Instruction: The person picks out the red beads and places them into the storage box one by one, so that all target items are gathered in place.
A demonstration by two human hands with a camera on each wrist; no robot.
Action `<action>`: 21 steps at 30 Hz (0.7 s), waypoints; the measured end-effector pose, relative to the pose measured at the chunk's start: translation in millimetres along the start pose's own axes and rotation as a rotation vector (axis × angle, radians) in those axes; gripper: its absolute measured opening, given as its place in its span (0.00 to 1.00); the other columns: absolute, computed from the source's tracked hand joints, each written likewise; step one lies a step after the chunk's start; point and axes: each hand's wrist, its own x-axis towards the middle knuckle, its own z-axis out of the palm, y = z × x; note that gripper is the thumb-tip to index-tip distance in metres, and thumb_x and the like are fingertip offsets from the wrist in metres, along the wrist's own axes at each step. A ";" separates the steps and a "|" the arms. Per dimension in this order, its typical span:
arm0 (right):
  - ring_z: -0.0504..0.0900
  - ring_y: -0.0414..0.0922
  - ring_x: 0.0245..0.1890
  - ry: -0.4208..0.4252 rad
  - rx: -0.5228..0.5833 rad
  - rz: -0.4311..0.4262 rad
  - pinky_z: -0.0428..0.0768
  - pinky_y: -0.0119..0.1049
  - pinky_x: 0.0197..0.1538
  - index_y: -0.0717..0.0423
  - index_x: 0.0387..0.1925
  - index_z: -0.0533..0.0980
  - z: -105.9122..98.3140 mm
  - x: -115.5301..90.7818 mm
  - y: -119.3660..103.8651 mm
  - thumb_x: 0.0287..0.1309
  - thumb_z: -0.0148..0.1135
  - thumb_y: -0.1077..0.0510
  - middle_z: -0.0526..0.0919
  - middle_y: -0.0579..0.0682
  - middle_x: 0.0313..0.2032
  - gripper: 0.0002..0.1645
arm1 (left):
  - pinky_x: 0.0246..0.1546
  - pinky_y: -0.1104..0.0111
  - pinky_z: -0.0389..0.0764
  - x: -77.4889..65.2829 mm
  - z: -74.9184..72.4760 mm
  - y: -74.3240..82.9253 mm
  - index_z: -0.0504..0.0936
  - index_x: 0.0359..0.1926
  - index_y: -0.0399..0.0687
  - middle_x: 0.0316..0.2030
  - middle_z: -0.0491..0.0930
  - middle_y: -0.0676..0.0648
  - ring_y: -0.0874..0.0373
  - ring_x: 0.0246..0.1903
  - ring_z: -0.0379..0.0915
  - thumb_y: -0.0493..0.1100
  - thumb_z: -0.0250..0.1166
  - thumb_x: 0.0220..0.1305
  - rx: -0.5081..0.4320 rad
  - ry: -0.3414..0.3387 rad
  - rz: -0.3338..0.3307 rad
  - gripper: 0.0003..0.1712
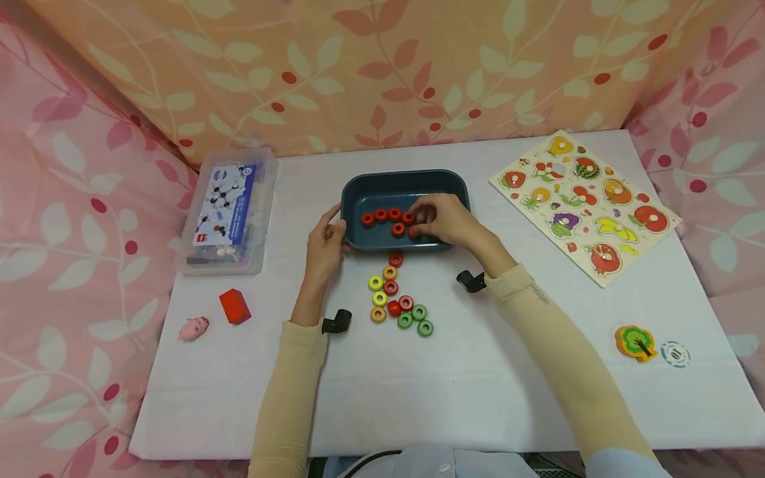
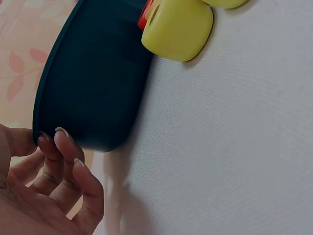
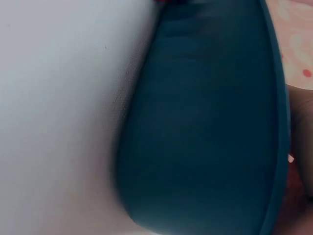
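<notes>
A dark blue tray [image 1: 406, 178] lies in the middle of the table, with several red ring beads [image 1: 380, 214] grouped inside it. My left hand [image 1: 325, 247] holds the tray's left end, and the left wrist view shows thumb and fingers at its rim. Reaching over the near side, my right hand [image 1: 448, 220] pinches a red ring bead [image 1: 413, 232] beside the others. The tray's wall hides most of that hand in the right wrist view. In front of the tray lie loose ring beads: red [image 1: 390, 287], yellow [image 1: 375, 283], orange [image 1: 378, 315] and green [image 1: 425, 328].
On the left are a clear plastic case [image 1: 227, 212], a red block [image 1: 235, 307] and a pink pig figure [image 1: 194, 328]. To the right lie a fruit puzzle board [image 1: 574, 199], a tree-shaped piece [image 1: 635, 342] and a white round token [image 1: 675, 354]. Patterned curtains [image 1: 382, 73] enclose the table.
</notes>
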 end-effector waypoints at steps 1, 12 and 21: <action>0.77 0.46 0.34 0.017 0.025 -0.011 0.74 0.39 0.39 0.56 0.48 0.83 0.0 -2.0 0.0 0.55 0.74 0.61 0.81 0.51 0.34 0.18 | 0.30 0.66 0.75 0.0 0.0 0.2 0.68 0.73 0.48 0.33 0.75 0.31 0.25 0.35 0.74 0.40 0.54 0.77 0.002 0.001 0.000 0.26; 0.78 0.43 0.36 0.163 0.154 -0.250 0.74 0.41 0.35 0.55 0.42 0.84 5.1 -52.8 -19.1 0.54 0.75 0.64 0.83 0.47 0.35 0.13 | 0.28 0.68 0.76 -0.2 1.4 0.9 0.68 0.72 0.47 0.31 0.75 0.33 0.26 0.33 0.74 0.39 0.54 0.77 0.014 0.018 0.027 0.26; 0.78 0.43 0.36 -0.091 0.100 -0.232 0.78 0.38 0.38 0.54 0.46 0.84 37.7 -82.3 -24.5 0.53 0.75 0.62 0.84 0.44 0.37 0.17 | 0.26 0.69 0.74 9.8 2.8 -17.3 0.68 0.73 0.51 0.32 0.75 0.32 0.26 0.33 0.74 0.41 0.54 0.77 -0.001 0.019 0.020 0.26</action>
